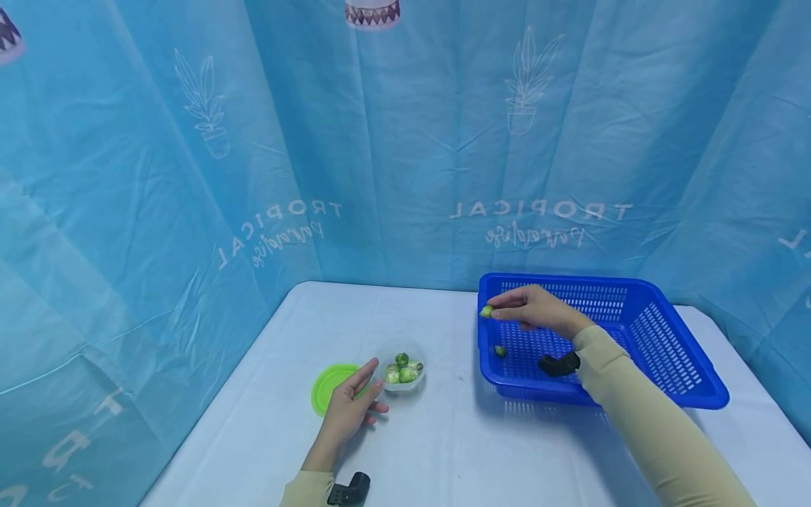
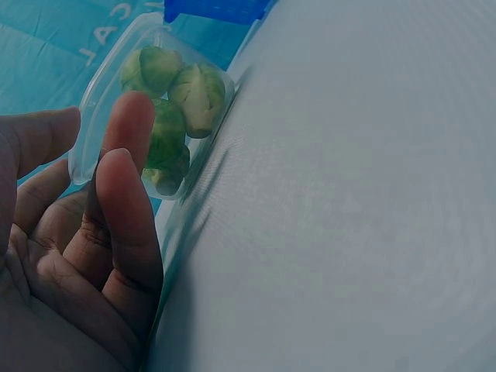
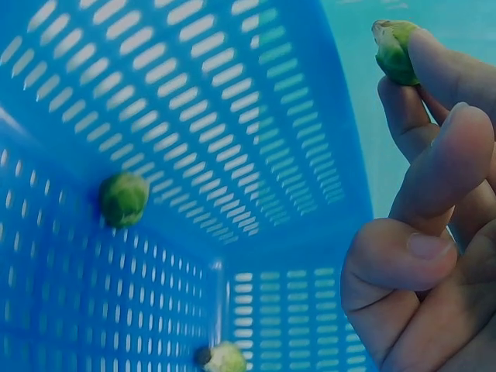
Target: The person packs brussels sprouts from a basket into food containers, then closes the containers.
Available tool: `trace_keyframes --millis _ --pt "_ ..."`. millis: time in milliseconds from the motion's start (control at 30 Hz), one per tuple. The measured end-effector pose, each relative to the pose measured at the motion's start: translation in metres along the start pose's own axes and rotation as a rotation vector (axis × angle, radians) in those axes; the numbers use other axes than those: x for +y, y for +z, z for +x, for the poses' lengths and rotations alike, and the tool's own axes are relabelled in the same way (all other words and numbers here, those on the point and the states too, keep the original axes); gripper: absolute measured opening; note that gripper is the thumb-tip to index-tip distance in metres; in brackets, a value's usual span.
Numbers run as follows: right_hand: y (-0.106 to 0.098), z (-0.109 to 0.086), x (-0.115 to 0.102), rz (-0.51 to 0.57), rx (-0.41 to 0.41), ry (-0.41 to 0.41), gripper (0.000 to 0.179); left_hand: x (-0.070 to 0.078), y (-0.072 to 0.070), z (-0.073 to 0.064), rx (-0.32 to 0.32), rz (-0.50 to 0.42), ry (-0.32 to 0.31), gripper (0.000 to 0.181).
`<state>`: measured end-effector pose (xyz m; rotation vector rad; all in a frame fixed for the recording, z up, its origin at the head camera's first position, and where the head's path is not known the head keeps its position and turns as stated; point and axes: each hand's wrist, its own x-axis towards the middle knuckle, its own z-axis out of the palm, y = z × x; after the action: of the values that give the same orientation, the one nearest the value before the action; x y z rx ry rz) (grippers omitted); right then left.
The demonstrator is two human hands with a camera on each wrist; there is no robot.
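My right hand [image 1: 538, 310] pinches a Brussels sprout [image 1: 486, 311] between thumb and fingertips, over the left rim of a blue slotted basket [image 1: 538, 386]. In the right wrist view, one sprout [image 3: 124, 199] lies in the basket and a second sprout [image 3: 225, 358] shows at the lower edge. Several Brussels sprouts [image 1: 408, 374] sit in a small clear plastic container [image 2: 101, 97]. Beside this container is my left hand [image 1: 347, 412], its fingers loosely extended and holding nothing. Whether the fingertips touch the container wall, I cannot tell.
A bright green round lid [image 1: 325, 387] lies left of the container, partly behind the left hand. Everything stands on a white-covered table [image 1: 443, 443]. Blue printed curtains [image 1: 405, 141] hang along the table's back and sides.
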<state>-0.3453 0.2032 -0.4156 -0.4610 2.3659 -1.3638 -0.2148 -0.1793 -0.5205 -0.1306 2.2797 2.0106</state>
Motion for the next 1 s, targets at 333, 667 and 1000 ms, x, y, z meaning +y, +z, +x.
trace_keyframes --millis 333,667,1000 --pt "0.014 -0.002 -0.019 0.016 -0.023 -0.029 0.040 0.001 0.001 -0.001 -0.011 0.005 0.037 0.059" --pt "0.030 0.001 -0.032 0.039 -0.061 -0.070 0.038 0.001 0.000 0.000 -0.012 0.011 0.025 0.060" --pt "0.045 0.002 -0.046 0.073 -0.093 -0.102 0.039 0.000 0.000 0.000 -0.006 0.009 0.017 0.058"
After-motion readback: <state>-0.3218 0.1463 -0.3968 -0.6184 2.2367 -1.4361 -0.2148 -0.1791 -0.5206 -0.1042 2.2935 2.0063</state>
